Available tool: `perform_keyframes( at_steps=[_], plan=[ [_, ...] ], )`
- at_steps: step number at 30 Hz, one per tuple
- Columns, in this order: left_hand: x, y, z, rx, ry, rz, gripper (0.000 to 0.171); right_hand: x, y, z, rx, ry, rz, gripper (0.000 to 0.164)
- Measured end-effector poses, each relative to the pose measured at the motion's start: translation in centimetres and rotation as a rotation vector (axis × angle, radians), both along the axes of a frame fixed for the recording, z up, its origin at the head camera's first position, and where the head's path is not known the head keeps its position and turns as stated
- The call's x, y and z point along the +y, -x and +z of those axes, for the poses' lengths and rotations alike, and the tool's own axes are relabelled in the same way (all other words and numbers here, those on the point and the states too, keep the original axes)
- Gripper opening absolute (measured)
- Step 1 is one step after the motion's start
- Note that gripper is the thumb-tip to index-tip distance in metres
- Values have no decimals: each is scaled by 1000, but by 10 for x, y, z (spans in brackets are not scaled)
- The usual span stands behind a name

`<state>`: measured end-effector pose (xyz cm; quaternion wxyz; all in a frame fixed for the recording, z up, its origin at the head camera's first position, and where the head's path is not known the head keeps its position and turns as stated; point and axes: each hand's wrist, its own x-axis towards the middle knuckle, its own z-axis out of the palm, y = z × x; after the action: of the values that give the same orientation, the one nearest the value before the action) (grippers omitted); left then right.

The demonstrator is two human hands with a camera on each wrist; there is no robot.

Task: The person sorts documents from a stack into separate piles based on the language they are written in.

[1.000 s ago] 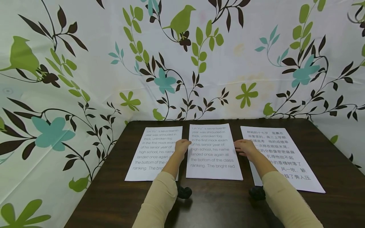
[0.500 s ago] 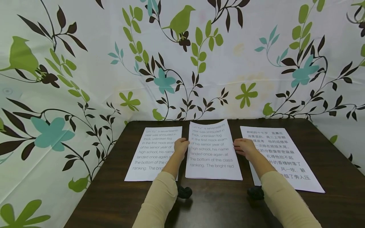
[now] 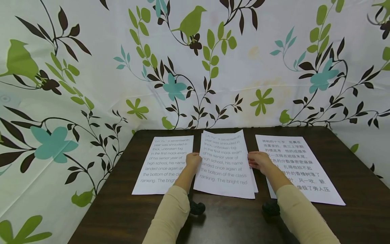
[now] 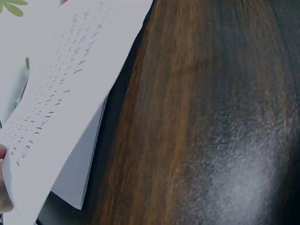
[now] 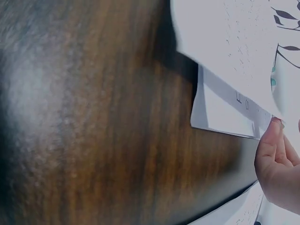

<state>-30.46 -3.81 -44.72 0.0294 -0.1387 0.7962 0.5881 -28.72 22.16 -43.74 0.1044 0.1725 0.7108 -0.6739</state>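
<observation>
A printed sheet of paper (image 3: 222,166) with English text is raised off the middle paper stack (image 3: 255,186), whose lower right corner shows beneath it. At the sheet's left edge my left hand (image 3: 192,162) pinches it. Its right edge is pinched between the thumb and fingers of my right hand (image 3: 259,161). The right wrist view shows the lifted sheet (image 5: 229,42) bowed above the stack (image 5: 218,110), with the right hand (image 5: 279,164) at its edge. Only a sliver of the left hand (image 4: 4,183) appears in the left wrist view.
Another English page (image 3: 161,166) lies to the left, partly under the left forearm. On the right lies a page with Chinese text (image 3: 304,169), partly covered by the right arm. All rest on a dark wooden table (image 3: 225,217) before a patterned cloth (image 3: 225,101).
The top sheet of the middle stack has come up off it and shifted slightly toward me and left, uncovering the stack's corner. Both hands have moved only slightly.
</observation>
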Motion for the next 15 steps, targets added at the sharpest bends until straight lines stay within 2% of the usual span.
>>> perform_keyframes(
  at_steps=[8,15],
  plan=[
    [0,-2,-5,-1,-3,5,28,-2,0,-7,-12,-135,21,34],
    [0,-5,-8,-23,-44,4,30,-3,-2,-12,5,-215,31,32]
  ],
)
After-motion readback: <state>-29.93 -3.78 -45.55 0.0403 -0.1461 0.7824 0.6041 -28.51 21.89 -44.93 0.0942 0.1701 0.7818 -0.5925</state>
